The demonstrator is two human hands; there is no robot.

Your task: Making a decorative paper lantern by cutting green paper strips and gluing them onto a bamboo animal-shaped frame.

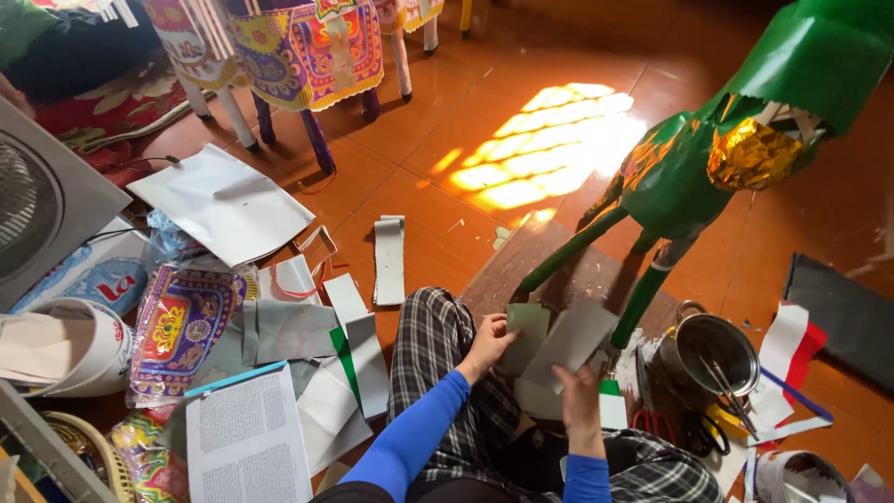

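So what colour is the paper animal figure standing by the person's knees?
Green, with a gold foil patch at its neck; head view shows the paper animal figure best.

Grey card sheets [568, 340] at centre; green paper horse [689, 177], gold chest, two o'clock; black-white plaid trousers [433, 345]; blue sleeves [419, 438]; orange floor [447, 121].

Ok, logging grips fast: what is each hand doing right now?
Left hand: closed on a small grey-green paper piece.
Right hand: closed on a larger grey paper sheet.
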